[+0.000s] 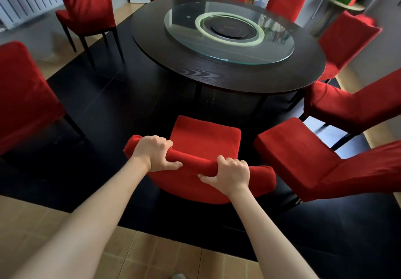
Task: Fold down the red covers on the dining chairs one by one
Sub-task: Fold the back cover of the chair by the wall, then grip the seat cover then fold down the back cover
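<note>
The left hand (154,153) curls round the rolled top edge of the red cover (195,178) on the nearest chair — fingers over, thumb under. Further right, the right hand (231,173) grips the same roll; beyond stands the round dark table (217,79).

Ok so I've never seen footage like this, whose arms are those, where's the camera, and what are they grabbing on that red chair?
There is no machine here. One wide-angle camera sits on a person's head and looks forward and down, so the two bare arms reaching in from the bottom are that person's own. The left hand and the right hand both grip the rolled-up top edge of the red cover on the nearest chair's backrest, with the fingers curled over it. That chair's seat faces a round dark table, which carries a glass turntable. More red-covered chairs ring the table. The floor under the table is dark, with tan tiles nearer the person.
</note>
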